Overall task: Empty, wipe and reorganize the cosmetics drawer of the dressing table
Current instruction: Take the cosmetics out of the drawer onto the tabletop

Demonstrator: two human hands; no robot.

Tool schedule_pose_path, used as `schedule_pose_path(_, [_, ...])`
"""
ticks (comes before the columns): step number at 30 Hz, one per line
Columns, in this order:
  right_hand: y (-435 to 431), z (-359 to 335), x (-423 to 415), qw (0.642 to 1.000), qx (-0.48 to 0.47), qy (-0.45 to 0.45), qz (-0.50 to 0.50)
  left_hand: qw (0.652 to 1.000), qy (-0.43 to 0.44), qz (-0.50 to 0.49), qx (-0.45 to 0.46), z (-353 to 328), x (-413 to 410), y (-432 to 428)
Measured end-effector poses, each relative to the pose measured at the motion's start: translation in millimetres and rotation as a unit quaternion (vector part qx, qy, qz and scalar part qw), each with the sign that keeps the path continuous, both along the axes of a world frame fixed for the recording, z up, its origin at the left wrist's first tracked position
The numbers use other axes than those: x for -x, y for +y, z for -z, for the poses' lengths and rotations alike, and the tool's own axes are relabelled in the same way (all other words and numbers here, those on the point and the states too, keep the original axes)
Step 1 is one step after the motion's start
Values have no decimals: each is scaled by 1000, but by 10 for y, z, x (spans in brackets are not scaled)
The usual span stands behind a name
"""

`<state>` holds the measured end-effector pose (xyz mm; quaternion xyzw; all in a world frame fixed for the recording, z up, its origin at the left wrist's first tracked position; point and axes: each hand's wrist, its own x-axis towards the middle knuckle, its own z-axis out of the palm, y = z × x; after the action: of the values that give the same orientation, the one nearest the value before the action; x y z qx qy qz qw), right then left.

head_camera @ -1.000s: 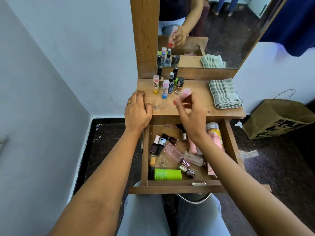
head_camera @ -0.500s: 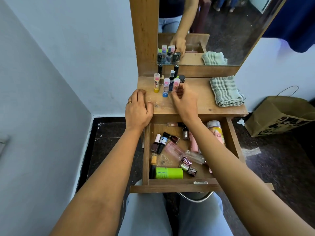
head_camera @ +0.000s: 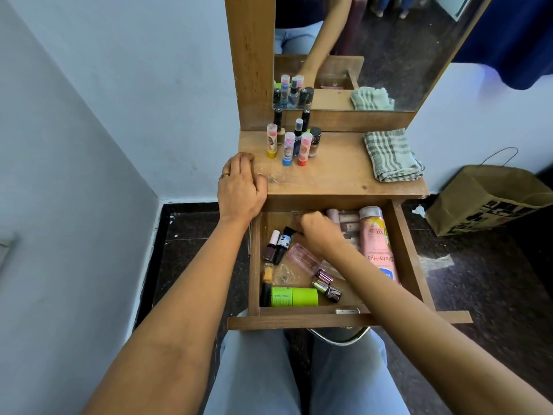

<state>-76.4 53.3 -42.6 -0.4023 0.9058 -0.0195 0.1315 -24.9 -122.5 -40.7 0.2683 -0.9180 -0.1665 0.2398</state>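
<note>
The wooden drawer [head_camera: 254, 265] of the dressing table stands pulled out over my lap. Inside lie a green tube [head_camera: 294, 296], a clear pink bottle [head_camera: 302, 259], a tall pink lotion bottle [head_camera: 375, 244] and several small nail polish bottles. My right hand [head_camera: 318, 235] is down in the drawer's back half, fingers curled on a small dark bottle [head_camera: 291, 230] with a black cap. My left hand [head_camera: 241, 187] rests flat on the left front corner of the table top [head_camera: 335, 175]. Several tubes and small bottles [head_camera: 288, 148] stand upright at the back left of the top.
A folded striped cloth [head_camera: 390, 155] lies at the top's right end. The mirror [head_camera: 374, 40] rises behind the top. A brown paper bag [head_camera: 490, 199] stands on the dark floor to the right. A white wall closes in on the left.
My right hand set the pink-capped tube upright beside the others on the top, then dropped into the drawer onto a small dark bottle. The left hand stayed put.
</note>
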Motion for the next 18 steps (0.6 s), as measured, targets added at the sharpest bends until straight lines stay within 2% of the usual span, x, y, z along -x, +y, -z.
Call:
schedule_pose_path(2, [-11, 22, -21, 999, -24, -26, 25, 1000, -7, -2, 5, -10, -1, 2])
schedule_pose_path(6, [-58, 87, -21, 999, -29, 17, 18, 1000, -13, -1, 2, -16, -9, 3])
schedule_pose_path(10, [-13, 110, -15, 999, 23, 22, 28, 1000, -11, 1, -2, -23, -16, 6])
schedule_pose_path(11, [25, 89, -14, 997, 64, 31, 30, 1000, -8, 2, -2, -26, -17, 8])
schedule_pose_path(13, [151, -8, -39, 976, 216, 22, 24, 1000, -1, 4, -4, -29, -17, 9])
schedule_pose_path(15, [280, -208, -81, 930, 367, 21, 6, 1000, 1, 7, -8, -20, -12, 2])
schedule_pose_path(18, [319, -545, 35, 865, 499, 30, 41, 1000, 2, 3, -9, -6, -2, 0])
